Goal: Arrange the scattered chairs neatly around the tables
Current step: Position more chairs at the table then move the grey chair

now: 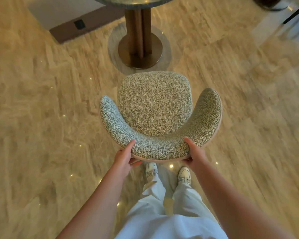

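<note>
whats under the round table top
Under the table top a brown pedestal stands on a round base on the floor. Where pedestal meets top is out of view; the chair sits just short of the base.

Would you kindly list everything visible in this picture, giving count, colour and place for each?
chair: one, speckled grey-green fabric, centre, seat facing the table
table: one, brown pedestal on a round base, top centre
floor: beige, glossy stone
wall box: one, pale with dark base, top left
dark objects: top right, unclear
left hand: grips the backrest's left rear
right hand: grips the backrest's right rear
legs and shoes: white trousers, white shoes, bottom centre
</note>
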Action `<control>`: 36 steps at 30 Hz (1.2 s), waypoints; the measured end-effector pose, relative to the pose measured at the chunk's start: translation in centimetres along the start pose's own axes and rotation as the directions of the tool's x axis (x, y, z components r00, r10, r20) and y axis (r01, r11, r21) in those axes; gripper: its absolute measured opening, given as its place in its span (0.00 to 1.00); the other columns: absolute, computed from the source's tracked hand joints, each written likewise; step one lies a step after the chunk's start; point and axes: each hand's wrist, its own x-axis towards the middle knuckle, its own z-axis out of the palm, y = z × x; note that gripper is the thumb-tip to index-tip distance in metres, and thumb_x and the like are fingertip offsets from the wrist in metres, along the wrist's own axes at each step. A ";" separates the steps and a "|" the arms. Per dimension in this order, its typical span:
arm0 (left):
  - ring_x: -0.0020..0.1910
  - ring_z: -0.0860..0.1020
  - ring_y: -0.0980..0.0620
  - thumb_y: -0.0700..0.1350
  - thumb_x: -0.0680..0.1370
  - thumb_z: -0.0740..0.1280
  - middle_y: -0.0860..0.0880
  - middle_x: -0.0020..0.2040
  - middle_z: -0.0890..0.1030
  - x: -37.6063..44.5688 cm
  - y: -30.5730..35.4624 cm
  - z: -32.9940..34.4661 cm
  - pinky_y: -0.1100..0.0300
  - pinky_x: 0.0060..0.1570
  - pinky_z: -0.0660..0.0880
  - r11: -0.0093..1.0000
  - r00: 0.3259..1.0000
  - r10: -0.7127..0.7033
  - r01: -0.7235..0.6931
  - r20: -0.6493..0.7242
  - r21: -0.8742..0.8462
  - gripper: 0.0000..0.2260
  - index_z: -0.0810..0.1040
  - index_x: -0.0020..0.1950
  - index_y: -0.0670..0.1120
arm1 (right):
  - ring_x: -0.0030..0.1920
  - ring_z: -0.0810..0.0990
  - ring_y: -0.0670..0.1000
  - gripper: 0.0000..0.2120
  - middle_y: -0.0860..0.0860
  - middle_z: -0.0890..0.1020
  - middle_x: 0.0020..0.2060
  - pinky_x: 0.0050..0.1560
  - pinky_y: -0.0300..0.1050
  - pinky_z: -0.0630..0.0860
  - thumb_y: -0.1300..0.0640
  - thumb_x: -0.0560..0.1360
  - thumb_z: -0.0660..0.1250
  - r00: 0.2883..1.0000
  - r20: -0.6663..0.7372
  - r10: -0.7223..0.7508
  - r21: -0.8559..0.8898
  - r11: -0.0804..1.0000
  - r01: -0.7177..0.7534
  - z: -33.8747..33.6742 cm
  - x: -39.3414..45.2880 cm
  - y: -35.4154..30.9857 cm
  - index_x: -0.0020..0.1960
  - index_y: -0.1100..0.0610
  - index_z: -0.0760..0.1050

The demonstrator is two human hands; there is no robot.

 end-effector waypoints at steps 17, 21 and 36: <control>0.44 0.83 0.39 0.44 0.76 0.75 0.36 0.55 0.82 1.2 3.2 8.3 0.42 0.46 0.84 0.994 0.995 -0.056 0.048 -0.082 -0.102 0.16 0.76 0.57 0.38 | 0.29 0.71 0.51 0.11 0.53 0.72 0.31 0.30 0.46 0.74 0.63 0.74 0.72 0.968 -0.080 -0.239 -0.157 0.962 0.224 -1.1 2.9 -9.4 0.51 0.60 0.71; 0.42 0.82 0.41 0.44 0.77 0.74 0.38 0.50 0.81 1.6 4.9 12.2 0.43 0.48 0.84 0.989 0.995 -0.045 0.032 -0.085 -0.142 0.15 0.76 0.57 0.37 | 0.31 0.74 0.51 0.18 0.54 0.74 0.34 0.26 0.43 0.79 0.62 0.74 0.73 0.966 -0.037 -0.257 -0.183 0.952 0.246 -1.1 4.5 -14.5 0.61 0.60 0.70; 0.53 0.83 0.36 0.46 0.75 0.76 0.35 0.59 0.81 2.0 6.8 23.4 0.42 0.49 0.83 0.968 0.987 -0.057 0.018 -0.148 -0.251 0.17 0.76 0.57 0.38 | 0.34 0.79 0.52 0.10 0.56 0.78 0.39 0.28 0.45 0.81 0.61 0.75 0.73 0.967 0.072 -0.245 -0.328 0.909 0.255 -3.6 8.9 -27.1 0.50 0.57 0.72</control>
